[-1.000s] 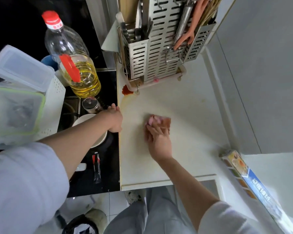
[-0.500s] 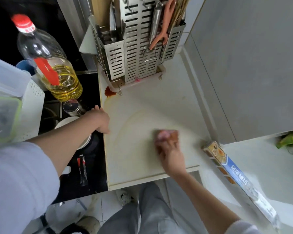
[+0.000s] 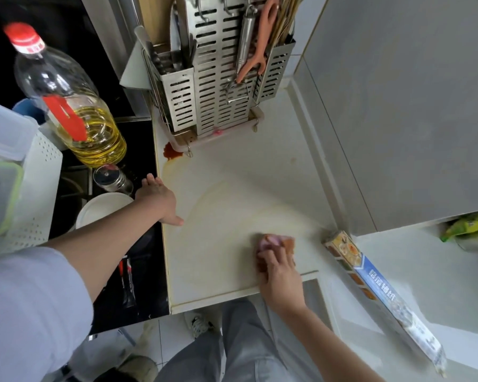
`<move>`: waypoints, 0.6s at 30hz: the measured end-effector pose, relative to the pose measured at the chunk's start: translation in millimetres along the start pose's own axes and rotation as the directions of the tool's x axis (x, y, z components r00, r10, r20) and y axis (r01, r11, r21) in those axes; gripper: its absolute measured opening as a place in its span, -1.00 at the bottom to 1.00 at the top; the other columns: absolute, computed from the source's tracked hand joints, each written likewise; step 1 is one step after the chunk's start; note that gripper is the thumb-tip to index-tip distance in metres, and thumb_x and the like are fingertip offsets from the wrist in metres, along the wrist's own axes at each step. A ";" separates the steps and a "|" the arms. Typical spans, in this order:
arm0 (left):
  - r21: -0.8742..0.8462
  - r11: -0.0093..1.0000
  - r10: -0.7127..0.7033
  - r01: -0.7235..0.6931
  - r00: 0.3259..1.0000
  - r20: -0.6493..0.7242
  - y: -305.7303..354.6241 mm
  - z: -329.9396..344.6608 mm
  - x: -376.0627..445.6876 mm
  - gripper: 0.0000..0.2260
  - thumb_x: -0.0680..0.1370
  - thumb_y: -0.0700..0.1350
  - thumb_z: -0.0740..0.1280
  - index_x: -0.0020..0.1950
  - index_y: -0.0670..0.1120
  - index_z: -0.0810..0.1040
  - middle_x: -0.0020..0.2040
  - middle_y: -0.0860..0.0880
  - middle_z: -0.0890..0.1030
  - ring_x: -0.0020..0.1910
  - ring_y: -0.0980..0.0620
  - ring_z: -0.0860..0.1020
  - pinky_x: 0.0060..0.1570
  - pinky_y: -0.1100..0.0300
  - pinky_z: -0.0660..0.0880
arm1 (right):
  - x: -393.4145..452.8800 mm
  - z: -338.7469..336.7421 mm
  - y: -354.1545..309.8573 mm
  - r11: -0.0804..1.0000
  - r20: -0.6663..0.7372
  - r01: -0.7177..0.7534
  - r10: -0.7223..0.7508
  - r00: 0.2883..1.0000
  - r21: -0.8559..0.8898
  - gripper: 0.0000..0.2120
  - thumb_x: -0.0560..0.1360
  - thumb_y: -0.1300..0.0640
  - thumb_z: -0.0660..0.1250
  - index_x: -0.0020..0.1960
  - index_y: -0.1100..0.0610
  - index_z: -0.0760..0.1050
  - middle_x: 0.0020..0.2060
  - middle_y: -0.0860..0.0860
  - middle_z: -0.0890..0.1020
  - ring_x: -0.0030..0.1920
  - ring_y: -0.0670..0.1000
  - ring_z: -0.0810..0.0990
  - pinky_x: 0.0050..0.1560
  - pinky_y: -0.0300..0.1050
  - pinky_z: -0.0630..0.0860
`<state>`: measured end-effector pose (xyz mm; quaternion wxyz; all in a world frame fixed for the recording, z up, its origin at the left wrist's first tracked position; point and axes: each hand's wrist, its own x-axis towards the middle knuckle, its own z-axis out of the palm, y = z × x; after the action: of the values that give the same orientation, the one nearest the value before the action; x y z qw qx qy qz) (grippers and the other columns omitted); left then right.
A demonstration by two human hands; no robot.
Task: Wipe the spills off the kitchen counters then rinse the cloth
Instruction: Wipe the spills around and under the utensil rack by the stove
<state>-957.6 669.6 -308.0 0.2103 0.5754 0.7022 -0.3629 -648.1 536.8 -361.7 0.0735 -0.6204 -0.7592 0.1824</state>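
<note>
The right hand (image 3: 280,274) presses the cloth (image 3: 276,242) near the counter's (image 3: 232,194) front edge; the red spill (image 3: 171,153) (far-left corner) lies nearer the flat, bracing left hand (image 3: 158,197).

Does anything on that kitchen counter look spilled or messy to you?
Yes. A reddish-brown spill sits on the counter at the foot of the steel utensil rack, not yet wiped. A faint yellowish smear arcs below it. The right hand presses a cloth near the front edge.
</note>
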 end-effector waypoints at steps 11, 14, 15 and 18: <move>-0.085 0.996 0.009 -0.012 0.999 -0.037 -2.6 9.7 7.1 0.20 0.39 0.41 0.37 0.57 -0.34 -0.24 0.58 -0.35 -0.20 0.59 -0.29 -0.08 0.37 -0.08 0.35 | 23.4 11.9 -9.6 0.992 0.027 0.102 -0.105 0.994 0.077 -0.65 0.42 0.02 0.33 0.21 -0.03 0.53 0.23 0.07 0.44 0.16 0.19 0.53 -0.19 0.02 0.60; -0.098 0.995 0.024 -0.028 0.999 -0.044 -4.0 10.6 6.5 0.21 0.39 0.41 0.37 0.56 -0.34 -0.25 0.58 -0.34 -0.21 0.59 -0.28 -0.08 0.38 -0.09 0.33 | 19.6 42.4 -91.9 0.929 0.141 0.298 -0.332 0.933 0.220 -0.67 0.48 -0.05 0.23 0.20 -0.05 0.56 0.21 0.07 0.47 0.11 0.19 0.54 -0.13 -0.01 0.58; -0.104 0.994 0.026 -0.031 0.998 -0.050 -5.1 12.4 5.6 0.21 0.39 0.41 0.37 0.57 -0.33 -0.25 0.58 -0.34 -0.21 0.59 -0.27 -0.08 0.38 -0.09 0.33 | 17.3 47.4 -108.0 0.899 0.188 0.358 -0.408 0.893 0.252 -0.68 0.51 -0.06 0.21 0.20 -0.05 0.56 0.18 0.07 0.47 0.06 0.19 0.55 -0.15 0.00 0.59; -0.108 0.994 0.025 -0.032 0.997 -0.068 -7.7 15.2 4.4 0.20 0.39 0.41 0.38 0.57 -0.32 -0.25 0.58 -0.32 -0.21 0.59 -0.25 -0.08 0.37 -0.09 0.34 | 25.0 39.2 -94.0 0.871 0.212 0.402 -0.465 0.860 0.282 -0.70 0.49 -0.13 0.29 0.20 -0.15 0.57 0.22 -0.05 0.44 0.13 0.06 0.56 -0.05 -0.08 0.59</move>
<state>-968.0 660.5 -318.9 0.2234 0.5847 0.7192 -0.3016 -752.9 538.3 -366.1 0.0782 -0.3887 -0.8565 0.3304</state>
